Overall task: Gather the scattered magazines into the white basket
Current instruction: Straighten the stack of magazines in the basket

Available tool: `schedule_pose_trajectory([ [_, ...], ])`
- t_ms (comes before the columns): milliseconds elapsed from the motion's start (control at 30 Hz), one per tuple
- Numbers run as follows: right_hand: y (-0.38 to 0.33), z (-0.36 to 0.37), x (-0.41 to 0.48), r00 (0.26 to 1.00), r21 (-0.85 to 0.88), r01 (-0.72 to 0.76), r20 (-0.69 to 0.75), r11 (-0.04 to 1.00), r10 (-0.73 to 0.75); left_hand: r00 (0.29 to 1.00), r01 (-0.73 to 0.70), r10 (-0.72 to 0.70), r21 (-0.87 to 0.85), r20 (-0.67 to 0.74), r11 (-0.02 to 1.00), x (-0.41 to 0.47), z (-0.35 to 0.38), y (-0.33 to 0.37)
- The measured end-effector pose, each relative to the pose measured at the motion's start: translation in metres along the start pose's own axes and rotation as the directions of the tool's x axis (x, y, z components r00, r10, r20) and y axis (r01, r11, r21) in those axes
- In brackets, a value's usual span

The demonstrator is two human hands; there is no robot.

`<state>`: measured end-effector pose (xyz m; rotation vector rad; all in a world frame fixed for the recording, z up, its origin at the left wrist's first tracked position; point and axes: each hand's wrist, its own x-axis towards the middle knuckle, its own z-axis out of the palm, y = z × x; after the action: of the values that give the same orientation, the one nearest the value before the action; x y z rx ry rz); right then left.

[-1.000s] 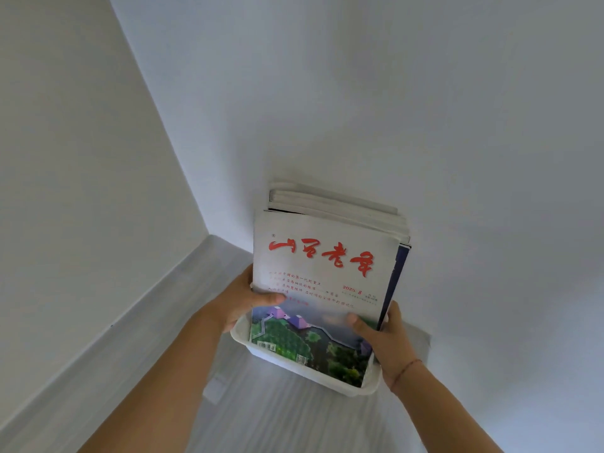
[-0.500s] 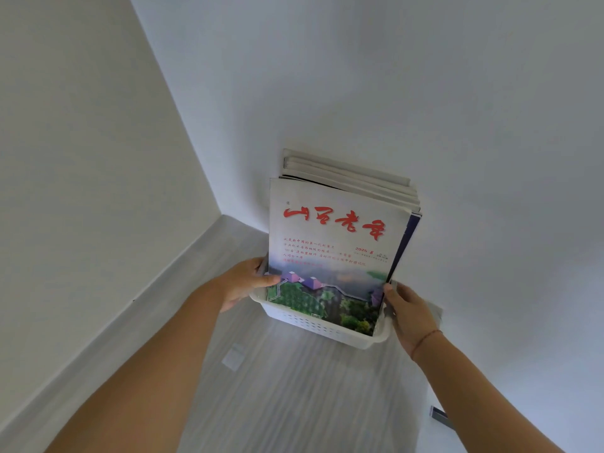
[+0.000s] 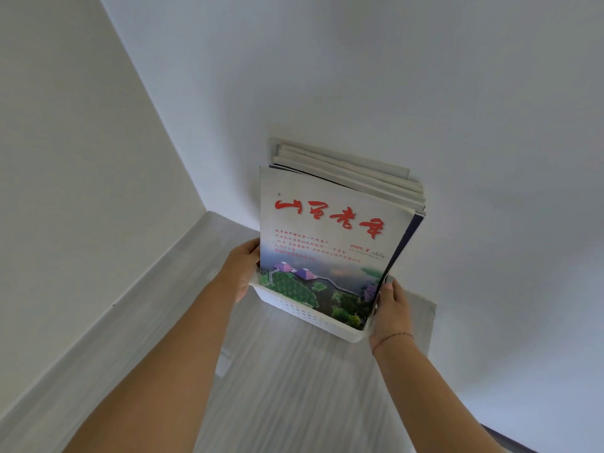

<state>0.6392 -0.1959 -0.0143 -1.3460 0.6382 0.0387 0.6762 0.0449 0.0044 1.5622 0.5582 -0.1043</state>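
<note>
Down in the floor corner, magazines [image 3: 330,243] are standing upright in the white basket [image 3: 304,310], left hand [image 3: 242,273] and right hand [image 3: 390,308] both gripping its ends.

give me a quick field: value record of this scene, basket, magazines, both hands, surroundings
basket: white basket, perforated wall, on the grey floor near the wall corner
magazines: stack of magazines standing upright in the basket, front cover with red title
left hand: left hand at the basket's left end, beside the stack
right hand: right hand at the basket's right end, thumb against the front cover's edge
surroundings: white walls
</note>
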Motion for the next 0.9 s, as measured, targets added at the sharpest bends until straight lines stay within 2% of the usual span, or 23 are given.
schedule_pose_trajectory([
  [133,0.0,0.003,0.002,0.999,-0.011,0.016,-0.027,1.0,-0.017,1.0,-0.008,0.008,0.024,-0.018,1.0,0.008,0.001,-0.002],
  [333,-0.005,0.002,-0.001,0.999,-0.023,0.037,0.014,0.999,-0.037,0.999,-0.034,0.034,0.019,-0.013,0.999,0.006,0.003,-0.003],
  [500,-0.02,-0.006,-0.004,0.996,-0.013,-0.04,0.074,0.999,0.041,0.999,0.016,-0.01,0.121,-0.05,0.993,-0.011,0.006,0.004],
  [567,-0.026,-0.012,-0.008,0.998,-0.126,0.018,0.064,0.992,-0.01,0.992,0.005,0.008,0.101,-0.123,0.995,-0.022,0.006,0.008],
  [633,-0.035,-0.016,-0.017,0.99,-0.171,0.136,0.06,0.976,-0.127,0.98,-0.071,0.086,0.088,-0.178,0.994,-0.027,0.008,0.014],
  [733,-0.05,-0.003,-0.028,0.956,-0.134,0.228,0.219,0.964,-0.196,0.988,-0.127,0.128,0.017,-0.082,0.992,-0.033,0.018,0.035],
  [900,-0.071,0.02,-0.031,0.956,-0.099,0.176,0.253,0.979,-0.146,0.997,0.004,0.002,-0.07,0.078,0.998,-0.023,0.032,0.069],
])
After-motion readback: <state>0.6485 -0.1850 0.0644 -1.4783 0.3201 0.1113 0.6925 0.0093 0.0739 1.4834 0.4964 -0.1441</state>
